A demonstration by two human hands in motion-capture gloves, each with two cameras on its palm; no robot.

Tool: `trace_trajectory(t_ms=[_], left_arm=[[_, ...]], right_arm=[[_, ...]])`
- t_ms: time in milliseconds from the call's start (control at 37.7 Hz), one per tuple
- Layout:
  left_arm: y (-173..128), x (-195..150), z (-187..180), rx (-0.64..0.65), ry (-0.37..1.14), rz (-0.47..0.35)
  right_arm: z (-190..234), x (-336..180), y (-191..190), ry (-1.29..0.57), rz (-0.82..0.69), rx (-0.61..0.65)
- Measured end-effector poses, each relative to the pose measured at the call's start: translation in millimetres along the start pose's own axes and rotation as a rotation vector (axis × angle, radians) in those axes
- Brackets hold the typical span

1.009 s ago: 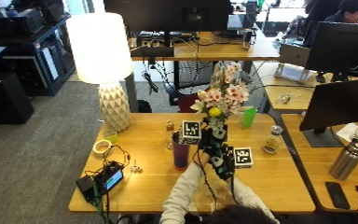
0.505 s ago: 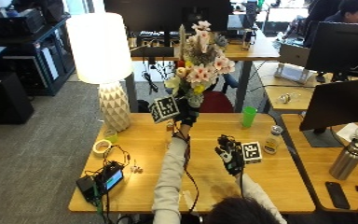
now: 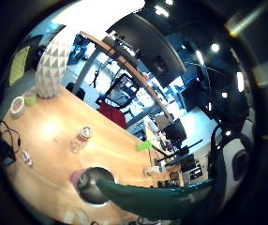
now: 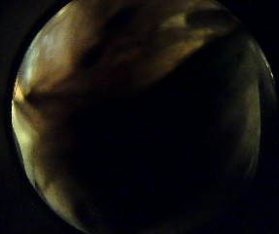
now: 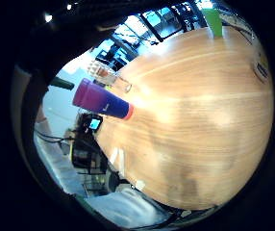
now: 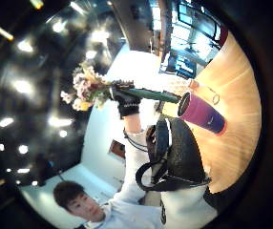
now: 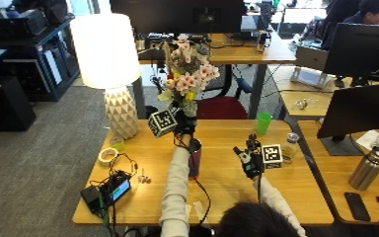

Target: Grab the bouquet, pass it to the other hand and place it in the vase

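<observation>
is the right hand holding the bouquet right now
No: the left hand grips the pink and white flower bouquet above the purple vase, while the right hand hovers apart, holding nothing.

Pink-and-white bouquet [image 7: 184, 79] upright, stems above purple vase [image 7: 194, 158], vase standing on table

Count, table with the person:
- 1 bouquet [image 7: 186, 79]
- 1 vase [image 7: 194, 158], purple
- 2 gloved hands: left hand [image 7: 184, 125], right hand [image 7: 250, 160]
- 1 lamp [image 7: 108, 69], white
- 1 green cup [image 7: 263, 123]
- 1 clear jar [image 7: 290, 146]
- 1 tape roll [image 7: 108, 155]
- 1 small device with screen [image 7: 111, 189], cables attached

Neighbouring desk, at the person's right:
- 1 metal bottle [image 7: 365, 169]
- 1 phone [image 7: 356, 206]
- 2 monitors: one near [image 7: 363, 109], one farther back [image 7: 360, 44]

Behind the table:
- 1 red chair [image 7: 222, 106]
</observation>
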State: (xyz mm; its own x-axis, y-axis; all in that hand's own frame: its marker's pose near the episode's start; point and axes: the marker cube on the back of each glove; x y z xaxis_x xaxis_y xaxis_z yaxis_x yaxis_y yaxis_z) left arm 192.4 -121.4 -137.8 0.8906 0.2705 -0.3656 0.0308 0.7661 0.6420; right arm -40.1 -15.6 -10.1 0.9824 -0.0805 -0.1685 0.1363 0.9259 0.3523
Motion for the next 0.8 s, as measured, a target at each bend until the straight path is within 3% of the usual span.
trace_trajectory(t_ms=[53, 133, 212, 266, 345, 425, 478, 558, 611, 664, 717, 797], left_arm=[[0.6, -22.4, 0.6, 0.0, -0.085, -0.064], [3.1, -49.9, 3.1, -0.024, -0.102, -0.093], [12.6, -81.9, 6.6, -0.133, -0.092, -0.127], [28.2, -101.8, 5.2, -0.285, -0.096, -0.194], [66.0, -125.2, -11.0, -0.629, -0.107, -0.257], [109.0, -125.8, -42.1, -0.905, -0.072, -0.158], [128.6, -126.3, -56.7, -0.94, -0.095, -0.139], [148.8, -132.7, -72.2, -0.938, -0.181, -0.262], [154.8, -141.3, -79.9, -0.897, -0.303, -0.301], [157.2, -148.2, -82.5, -0.863, -0.368, -0.256], [158.2, -162.2, -78.3, -0.834, -0.372, -0.176], [164.6, -195.4, -72.7, -0.8, -0.393, -0.124]], right_arm=[[-1.5, 7.4, -6.7, 0.055, -0.028, 0.04], [-1.8, 15.0, -11.4, 0.111, -0.006, 0.063], [-1.9, 23.6, -12.7, 0.122, -0.014, 0.035], [-3.3, 32.9, -13.7, 0.141, -0.036, 0.016], [-0.9, 34.4, -12.3, 0.109, -0.001, -0.022], [-1.9, 41.7, -14.5, 0.135, 0.048, -0.023], [-3.0, 46.3, -14.6, 0.156, 0.112, -0.023], [-1.5, 45.3, -8.4, 0.099, 0.238, -0.072], [-1.6, 48.4, -5.1, 0.112, 0.325, -0.08], [-1.6, 53.5, -2.8, 0.15, 0.342, -0.089], [0.4, 54.9, -0.5, 0.139, 0.256, -0.134], [5.3, 54.7, 3.2, 0.104, 0.11, -0.208]])
